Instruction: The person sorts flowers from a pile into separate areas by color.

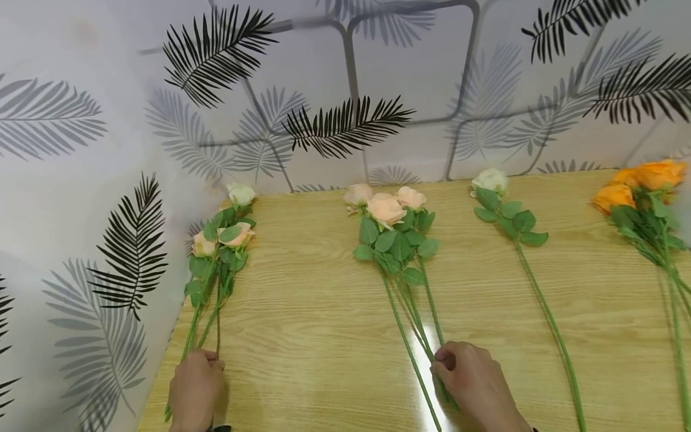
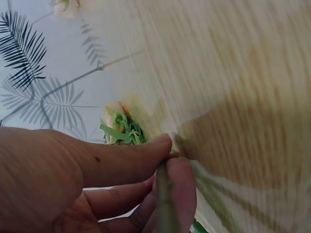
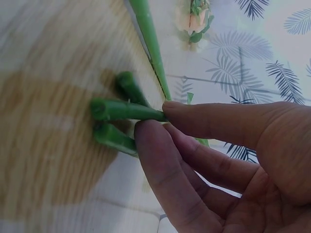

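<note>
My left hand [image 1: 197, 387] pinches a rose stem [image 2: 166, 204] between thumb and forefinger at the table's left side. Its bunch has a white rose [image 1: 241, 194] and peach roses [image 1: 236, 235] among green leaves. My right hand [image 1: 475, 381] pinches a green rose stem [image 3: 126, 110] near its cut end, with other stem ends close beside it. That stem belongs to the middle bunch of pale pink roses [image 1: 386, 209], which lies with its heads toward the wall. Which bloom tops each pinched stem is hard to tell.
A single white rose [image 1: 490, 181] lies right of the middle bunch, its long stem running toward me. Orange roses [image 1: 660, 174] lie at the far right. The wooden table [image 1: 302, 300] meets a leaf-patterned wall [image 1: 399, 78] behind and at the left.
</note>
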### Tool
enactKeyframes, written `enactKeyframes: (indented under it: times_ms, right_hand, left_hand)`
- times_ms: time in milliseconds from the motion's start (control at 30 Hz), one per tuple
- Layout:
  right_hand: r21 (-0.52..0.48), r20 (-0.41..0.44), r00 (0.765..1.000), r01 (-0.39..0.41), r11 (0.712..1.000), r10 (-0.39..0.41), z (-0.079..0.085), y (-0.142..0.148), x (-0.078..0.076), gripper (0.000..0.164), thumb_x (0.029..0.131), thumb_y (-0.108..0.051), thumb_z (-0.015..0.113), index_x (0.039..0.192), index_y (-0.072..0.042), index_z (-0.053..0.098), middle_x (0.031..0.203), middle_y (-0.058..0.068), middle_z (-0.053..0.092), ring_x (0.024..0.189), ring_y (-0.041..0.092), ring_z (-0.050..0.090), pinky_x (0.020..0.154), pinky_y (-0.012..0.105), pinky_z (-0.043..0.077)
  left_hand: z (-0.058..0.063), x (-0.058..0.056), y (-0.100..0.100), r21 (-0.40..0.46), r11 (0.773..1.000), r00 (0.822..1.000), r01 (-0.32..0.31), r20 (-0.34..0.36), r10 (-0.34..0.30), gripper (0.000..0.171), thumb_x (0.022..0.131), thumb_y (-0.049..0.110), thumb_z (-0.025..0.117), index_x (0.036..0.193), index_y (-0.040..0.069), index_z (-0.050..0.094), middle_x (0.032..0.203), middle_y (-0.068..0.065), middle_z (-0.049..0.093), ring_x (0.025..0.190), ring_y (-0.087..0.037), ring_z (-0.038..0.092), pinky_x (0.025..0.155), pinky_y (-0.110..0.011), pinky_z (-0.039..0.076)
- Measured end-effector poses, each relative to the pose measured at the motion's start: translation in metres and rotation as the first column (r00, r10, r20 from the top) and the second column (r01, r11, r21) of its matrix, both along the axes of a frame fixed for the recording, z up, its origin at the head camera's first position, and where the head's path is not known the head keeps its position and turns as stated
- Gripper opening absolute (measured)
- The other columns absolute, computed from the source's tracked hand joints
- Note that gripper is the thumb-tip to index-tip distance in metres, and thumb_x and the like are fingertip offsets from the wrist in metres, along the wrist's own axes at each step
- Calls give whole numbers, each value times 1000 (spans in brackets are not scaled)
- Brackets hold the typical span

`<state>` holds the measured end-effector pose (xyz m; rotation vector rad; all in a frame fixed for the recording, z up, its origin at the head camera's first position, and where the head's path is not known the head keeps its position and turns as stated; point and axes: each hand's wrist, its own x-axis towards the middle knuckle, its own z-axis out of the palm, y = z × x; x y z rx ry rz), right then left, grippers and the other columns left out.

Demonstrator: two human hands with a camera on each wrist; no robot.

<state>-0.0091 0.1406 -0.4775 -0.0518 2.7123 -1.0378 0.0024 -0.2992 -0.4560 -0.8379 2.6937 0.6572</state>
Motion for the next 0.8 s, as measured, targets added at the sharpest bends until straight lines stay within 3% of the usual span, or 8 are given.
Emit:
enactKeyframes:
  times_ms: [100,200,333,400,467,567,633,800]
  right_hand:
    - [-8,-9,1000,-4,1000,4,-3,2,-1,11,92,-3,88,99,2,81,83,4,78,71,14,72,60,30,63]
    - [-9,6,1000,4,1000,-4,-4,2,-2,11,93,-4,88,101,1,81,85,3,78,72,13,72,61,29,63]
    - [-8,38,999,17,1000,-16,1,0,-2,12,95,-5,87,104,1,81,87,1,79,73,12,72,63,30,65]
    - [-8,35,999,17,1000,-16,3,-1,-2,11,95,-5,87,103,1,81,87,1,79,73,12,72,63,30,65]
    - [-8,27,999,19,1000,-18,-14,5,-4,11,96,-9,88,103,-3,83,86,-2,78,72,9,71,62,27,63]
    - [-13,17,1000,11,1000,-10,-35,11,-6,13,96,-13,89,105,-6,83,86,-2,79,71,9,71,62,27,63]
    - [-13,9,1000,8,1000,-7,-46,14,-7,13,96,-15,89,105,-7,84,86,-3,79,71,7,70,61,26,63]
    - [-37,-22,1000,2,999,-3,-39,11,-6,13,97,-12,88,104,-4,83,85,-1,79,70,7,70,60,27,63]
  left_hand:
    - [3,0,0,-6,1000,1000,13,-20,-13,26,109,5,68,124,-15,75,120,-34,79,103,-54,77,87,-66,64]
    - [5,1,0,-14,1000,1000,2,-31,-2,25,110,7,67,124,-12,76,120,-32,79,101,-53,77,81,-64,65]
    - [7,2,1,-62,996,993,-70,-98,64,27,111,10,66,127,-9,75,119,-35,74,97,-53,75,70,-63,63]
    - [7,3,1,-93,989,985,-114,-137,100,31,111,12,68,131,-11,72,124,-40,67,105,-58,70,74,-71,61]
    - [7,3,-1,-105,983,979,-149,-154,132,39,110,13,71,137,-15,65,129,-45,59,117,-65,62,82,-78,58]
    - [6,2,-8,-112,981,982,-160,-118,147,46,109,10,71,142,-19,59,133,-51,55,126,-71,55,91,-84,55]
    - [4,2,-14,-112,982,985,-154,-98,144,44,108,7,70,139,-21,60,128,-50,59,122,-71,59,88,-83,57]
    - [1,3,-22,-115,984,988,-138,-87,129,32,108,3,69,131,-18,68,116,-42,69,103,-63,70,78,-76,61]
